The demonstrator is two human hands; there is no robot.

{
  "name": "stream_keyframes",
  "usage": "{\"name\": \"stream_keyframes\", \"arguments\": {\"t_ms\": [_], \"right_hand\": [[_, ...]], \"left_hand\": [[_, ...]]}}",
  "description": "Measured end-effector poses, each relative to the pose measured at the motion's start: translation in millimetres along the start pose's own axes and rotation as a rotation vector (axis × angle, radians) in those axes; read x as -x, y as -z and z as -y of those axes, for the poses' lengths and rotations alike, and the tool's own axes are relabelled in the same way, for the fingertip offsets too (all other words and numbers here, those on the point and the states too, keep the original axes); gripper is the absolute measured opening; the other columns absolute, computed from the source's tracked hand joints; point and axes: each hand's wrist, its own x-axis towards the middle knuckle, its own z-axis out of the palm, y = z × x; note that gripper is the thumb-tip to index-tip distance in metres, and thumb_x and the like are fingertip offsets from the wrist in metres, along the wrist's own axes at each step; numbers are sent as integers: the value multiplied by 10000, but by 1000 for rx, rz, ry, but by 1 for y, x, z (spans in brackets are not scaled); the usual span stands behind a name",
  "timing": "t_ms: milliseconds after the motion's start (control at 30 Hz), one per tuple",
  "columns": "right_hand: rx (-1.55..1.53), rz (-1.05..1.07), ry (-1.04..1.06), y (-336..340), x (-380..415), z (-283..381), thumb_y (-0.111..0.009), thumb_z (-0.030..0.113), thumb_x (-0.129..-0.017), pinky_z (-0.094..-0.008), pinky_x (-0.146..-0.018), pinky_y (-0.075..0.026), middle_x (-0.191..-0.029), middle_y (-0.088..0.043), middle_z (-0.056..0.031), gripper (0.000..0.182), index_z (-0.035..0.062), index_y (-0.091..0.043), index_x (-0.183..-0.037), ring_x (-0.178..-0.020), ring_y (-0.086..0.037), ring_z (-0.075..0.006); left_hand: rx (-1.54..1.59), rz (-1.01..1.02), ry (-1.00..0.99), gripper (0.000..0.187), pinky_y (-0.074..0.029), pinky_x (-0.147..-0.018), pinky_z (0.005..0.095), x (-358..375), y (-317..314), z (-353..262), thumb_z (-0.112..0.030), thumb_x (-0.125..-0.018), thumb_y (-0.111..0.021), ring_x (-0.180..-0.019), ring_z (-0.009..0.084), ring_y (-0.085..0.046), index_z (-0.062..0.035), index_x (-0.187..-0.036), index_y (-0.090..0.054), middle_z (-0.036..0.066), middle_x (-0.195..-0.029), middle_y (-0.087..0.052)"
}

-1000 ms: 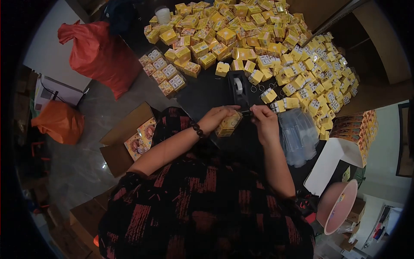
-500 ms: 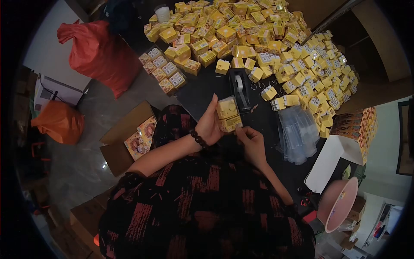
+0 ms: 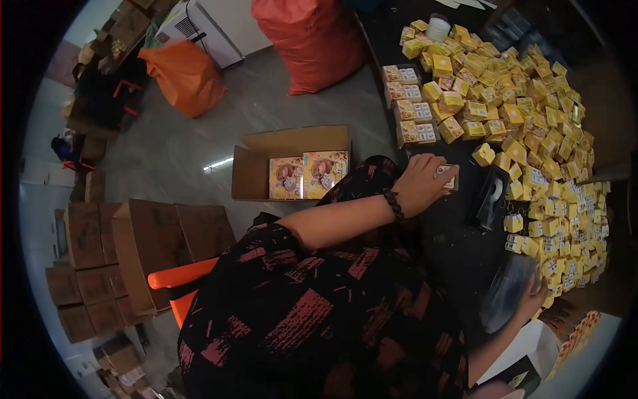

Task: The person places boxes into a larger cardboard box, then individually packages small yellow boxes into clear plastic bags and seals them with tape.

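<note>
A small box [image 3: 448, 178] is being gripped from above by the left hand [image 3: 419, 184] near the bench's [image 3: 452, 249] left edge, apparently for steadiness; clear sleeves [image 3: 506, 292] are being touched by the right hand [image 3: 531, 300], grip unclear.

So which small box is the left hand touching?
The printed box at the left hand, left of the black tape dispenser; the other boxes are clear of that hand.
</note>
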Motion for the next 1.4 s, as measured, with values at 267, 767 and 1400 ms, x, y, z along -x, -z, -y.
{"name": "stream_keyframes", "arguments": {"t_ms": [267,767,1400], "right_hand": [[-200,447,-314,5,-21,-59,-731,395,-795,-406,-1024,-375,-1390,-383,-246,792,-68,-409,-1350,-1257,-434,-339],[-796,-97,-354,81,-2,62,-626,71,-899,-229,-739,-468,-827,-617,-42,143,-10,-582,-1008,-769,-585,-102],[-1554,1318,-583,30,51,211,-614,55,-875,-282,-746,-470,-1035,-617,-78,226,27,-512,-1074,-888,-606,-159]], "left_hand": [[-233,-95,-33,472,-264,-1049,483,-4,-8,30,-223,-782,-700,-1272,316,-369,-221,-1236,-572,120,-1327,-447],[-89,-171,-27,487,-287,-1016,499,-2,18,1,-211,-753,-736,-1234,314,-400,-128,-1202,-569,121,-1266,-483],[681,736,-103,125,-275,-969,341,9,19,-55,-193,-854,-683,-968,176,-564,-106,-922,-623,9,-942,-611]]}}
